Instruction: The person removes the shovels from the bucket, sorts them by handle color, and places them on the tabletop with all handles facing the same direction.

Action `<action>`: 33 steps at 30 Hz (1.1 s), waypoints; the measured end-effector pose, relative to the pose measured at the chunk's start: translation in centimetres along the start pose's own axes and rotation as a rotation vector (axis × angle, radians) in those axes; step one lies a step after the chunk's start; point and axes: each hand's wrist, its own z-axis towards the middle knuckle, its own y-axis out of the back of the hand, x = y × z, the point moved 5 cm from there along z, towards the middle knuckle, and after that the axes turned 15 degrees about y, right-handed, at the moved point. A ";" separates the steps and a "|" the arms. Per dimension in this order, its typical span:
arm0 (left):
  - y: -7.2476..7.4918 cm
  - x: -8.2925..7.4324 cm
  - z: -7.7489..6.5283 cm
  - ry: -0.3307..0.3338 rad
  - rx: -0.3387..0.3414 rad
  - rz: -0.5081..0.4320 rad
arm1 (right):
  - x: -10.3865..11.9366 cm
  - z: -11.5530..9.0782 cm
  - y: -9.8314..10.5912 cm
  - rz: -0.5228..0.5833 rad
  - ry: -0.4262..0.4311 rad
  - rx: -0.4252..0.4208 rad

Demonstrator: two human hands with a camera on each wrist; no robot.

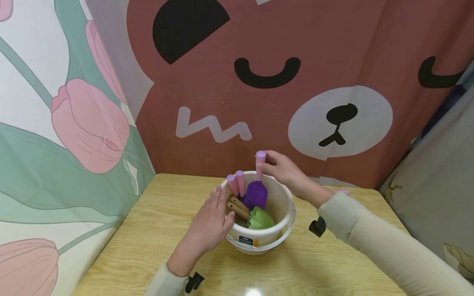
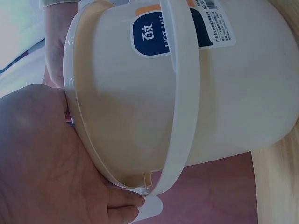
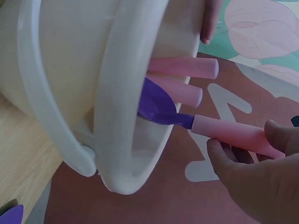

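A white bucket (image 1: 267,237) with a swing handle (image 2: 186,112) stands upright on the table. My left hand (image 1: 211,222) rests against its left rim, fingers straight. At the far side of the bucket my right hand (image 1: 286,170) pinches the pink handle (image 3: 229,133) of a purple toy shovel (image 1: 257,194). The shovel is upright, its purple blade partly inside the bucket. Beside it two more pink handles (image 1: 240,181) lean on the rim. Wooden handles (image 1: 238,209) and a light green tool head (image 1: 261,219) lie inside the bucket; their lower parts are hidden.
The wooden table (image 1: 155,230) reaches a bear-printed curtain (image 1: 207,94) at the back. Behind my right forearm shows a pink piece (image 1: 342,191). In the right wrist view's corner a purple object (image 3: 11,215) lies on the table, mostly cut off.
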 end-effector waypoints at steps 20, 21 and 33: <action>0.1 0.1 0.1 -0.003 -0.018 -0.015 | 1.3 0.2 1.6 0.236 0.011 -0.091; 0.1 0.1 0.1 -0.004 -0.019 -0.018 | 1.3 0.2 1.7 0.251 0.011 -0.095; -0.1 0.1 0.0 0.001 -0.004 -0.022 | 1.6 -0.1 3.3 0.369 -0.017 -0.186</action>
